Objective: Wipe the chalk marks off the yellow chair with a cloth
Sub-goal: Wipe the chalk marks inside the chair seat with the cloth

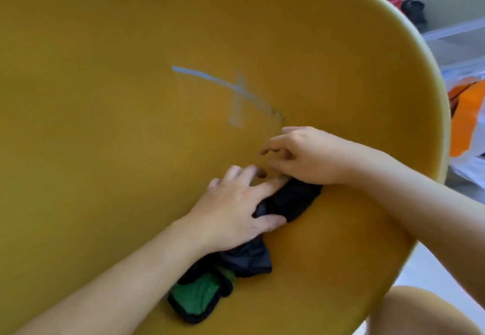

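- The chair [105, 150] was yellow, and its curved shell filled most of the view.
- The chalk marks [236, 90] lay near the middle of the chair: a long pale blue stroke crossed by a shorter, smeared stroke. The long stroke's lower end faded out close to the right hand.
- The cloth [291, 200] lay on the chair below the chalk marks and did not touch them. It was dark and bunched, with a green, black-edged portion at the end nearest the camera.
- The left hand [231, 211] rested flat on the middle of the cloth. Its fingers were straight and spread, their tips on the bare chair surface. The bunched cloth passed between thumb and forefinger; no clamping grip was visible.
- The right hand [307, 156] covered the far end of the cloth, on the side towards the chair's right rim. Its fingers were loosely curled above the chair surface and clear of the fabric. The thumb was hidden, so a hold on the cloth could not be confirmed.
- The two hands were close together, fingertips nearly meeting.
- Beyond the chair's right rim lay an orange bag [464, 116] and clear plastic bins [459, 43].
- A bare knee [420, 313] showed below the chair's lower right edge.
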Tool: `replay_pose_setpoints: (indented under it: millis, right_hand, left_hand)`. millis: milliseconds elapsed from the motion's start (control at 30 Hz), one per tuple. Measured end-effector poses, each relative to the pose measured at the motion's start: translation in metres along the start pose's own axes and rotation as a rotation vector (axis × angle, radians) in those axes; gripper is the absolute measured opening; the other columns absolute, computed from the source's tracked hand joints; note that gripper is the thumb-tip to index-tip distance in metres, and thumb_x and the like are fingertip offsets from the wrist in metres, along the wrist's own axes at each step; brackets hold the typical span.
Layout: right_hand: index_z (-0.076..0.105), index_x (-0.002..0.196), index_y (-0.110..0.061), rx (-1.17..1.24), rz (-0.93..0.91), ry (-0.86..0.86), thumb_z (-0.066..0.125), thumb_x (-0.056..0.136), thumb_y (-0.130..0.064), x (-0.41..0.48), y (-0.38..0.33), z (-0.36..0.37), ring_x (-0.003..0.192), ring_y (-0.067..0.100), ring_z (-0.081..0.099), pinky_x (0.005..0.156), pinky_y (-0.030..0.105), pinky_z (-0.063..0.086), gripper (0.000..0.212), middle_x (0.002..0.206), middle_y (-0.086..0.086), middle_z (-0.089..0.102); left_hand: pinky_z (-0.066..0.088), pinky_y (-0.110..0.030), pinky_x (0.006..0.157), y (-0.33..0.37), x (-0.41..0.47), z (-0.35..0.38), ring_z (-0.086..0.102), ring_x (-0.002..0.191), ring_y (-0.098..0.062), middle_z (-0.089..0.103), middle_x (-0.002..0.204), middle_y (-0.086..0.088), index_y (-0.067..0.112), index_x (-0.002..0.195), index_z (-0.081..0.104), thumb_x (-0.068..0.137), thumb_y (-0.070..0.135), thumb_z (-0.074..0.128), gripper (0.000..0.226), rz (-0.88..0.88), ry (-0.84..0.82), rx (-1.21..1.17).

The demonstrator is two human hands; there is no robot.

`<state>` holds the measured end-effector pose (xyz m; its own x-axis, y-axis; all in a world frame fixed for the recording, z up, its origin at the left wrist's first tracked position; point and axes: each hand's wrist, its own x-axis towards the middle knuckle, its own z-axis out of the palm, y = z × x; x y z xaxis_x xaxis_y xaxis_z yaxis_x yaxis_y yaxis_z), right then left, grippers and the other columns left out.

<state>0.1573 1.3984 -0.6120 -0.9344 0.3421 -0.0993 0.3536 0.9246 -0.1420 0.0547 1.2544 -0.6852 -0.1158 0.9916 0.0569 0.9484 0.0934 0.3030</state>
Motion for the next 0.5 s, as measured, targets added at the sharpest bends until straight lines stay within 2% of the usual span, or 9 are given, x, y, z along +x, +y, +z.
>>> replay_pose_setpoints:
  millis: [67,133,200,267,300,333,400,467,500]
  right_hand:
    - [0.046,0.135,-0.035,-0.089,-0.02,-0.112,0.04,0.095,-0.053,-0.016,-0.008,0.008,0.11,0.017,0.048,0.091,0.028,0.04,0.044,0.112,-0.002,0.05]
    - [0.035,0.143,-0.032,-0.321,-0.088,-0.084,0.031,0.096,-0.057,-0.032,-0.022,0.028,0.109,0.023,0.045,0.085,0.033,0.044,0.053,0.116,0.002,0.05]
    - [0.016,0.15,-0.029,-0.417,-0.179,-0.008,0.03,0.1,-0.049,-0.042,-0.041,0.046,0.098,0.025,0.052,0.061,0.033,0.042,0.056,0.11,0.003,0.055]
    - [0.0,0.152,-0.028,-0.46,-0.235,-0.036,0.027,0.101,-0.049,-0.049,-0.059,0.049,0.078,0.026,0.057,0.048,0.029,0.031,0.062,0.101,0.004,0.06]
    - [-0.001,0.152,-0.027,-0.443,-0.222,-0.051,0.024,0.099,-0.054,-0.053,-0.065,0.048,0.078,0.028,0.058,0.051,0.03,0.032,0.065,0.103,0.007,0.061]
    - [0.003,0.152,-0.025,-0.434,-0.179,-0.062,0.022,0.096,-0.061,-0.055,-0.071,0.046,0.088,0.031,0.058,0.062,0.033,0.038,0.069,0.111,0.011,0.059]
    - [0.009,0.149,-0.023,-0.428,-0.103,-0.069,0.026,0.087,-0.074,-0.052,-0.08,0.045,0.126,0.033,0.039,0.091,0.05,0.034,0.082,0.142,0.016,0.035]
    - [-0.001,0.149,-0.031,-0.291,-0.125,-0.036,0.04,0.08,-0.077,-0.038,-0.087,0.056,0.143,0.03,0.01,0.099,0.058,0.031,0.093,0.158,0.008,0.002]
    - [-0.007,0.148,-0.036,-0.213,-0.145,-0.043,0.047,0.082,-0.072,-0.03,-0.087,0.062,0.144,0.028,0.011,0.097,0.057,0.036,0.092,0.16,0.003,-0.002]
  left_hand:
    - [0.041,-0.032,0.089,-0.021,-0.03,-0.008,0.032,0.117,-0.014,0.032,0.123,0.013,0.05,0.138,0.019,0.075,0.08,0.03,0.07,-0.107,0.062,0.089]
    - [0.044,-0.027,0.082,-0.028,-0.063,-0.011,0.041,0.106,-0.011,0.036,0.113,0.015,0.049,0.13,0.02,0.071,0.084,0.023,0.069,-0.209,-0.055,0.129]
    - [0.045,-0.03,0.08,-0.032,-0.077,-0.003,0.053,0.1,-0.015,0.047,0.11,0.015,0.051,0.126,0.022,0.076,0.08,0.022,0.058,-0.257,-0.16,0.024]
    - [0.042,-0.028,0.073,-0.041,-0.068,0.007,0.059,0.093,-0.016,0.06,0.103,0.015,0.045,0.121,0.038,0.088,0.062,0.034,0.037,-0.225,-0.022,-0.051]
    - [0.04,-0.025,0.067,-0.044,-0.059,0.013,0.06,0.085,-0.012,0.063,0.093,0.014,0.04,0.114,0.048,0.093,0.047,0.042,0.023,-0.232,0.113,-0.132]
    - [0.038,-0.022,0.061,-0.046,-0.05,0.019,0.058,0.073,-0.008,0.063,0.08,0.012,0.036,0.105,0.055,0.094,0.035,0.049,0.013,-0.27,0.217,-0.244]
    - [0.037,-0.016,0.054,-0.051,-0.033,0.024,0.05,0.056,-0.004,0.061,0.066,0.005,0.035,0.093,0.061,0.092,0.019,0.058,0.017,-0.394,0.281,-0.55]
    - [0.046,-0.019,0.07,-0.057,-0.028,0.02,0.057,0.069,-0.006,0.068,0.073,0.006,0.043,0.09,0.065,0.088,0.014,0.061,0.029,-0.43,0.31,-0.86]
    - [0.048,-0.024,0.084,-0.063,-0.029,0.02,0.062,0.084,-0.008,0.071,0.086,0.008,0.047,0.094,0.065,0.088,0.019,0.058,0.03,-0.396,0.321,-0.855]
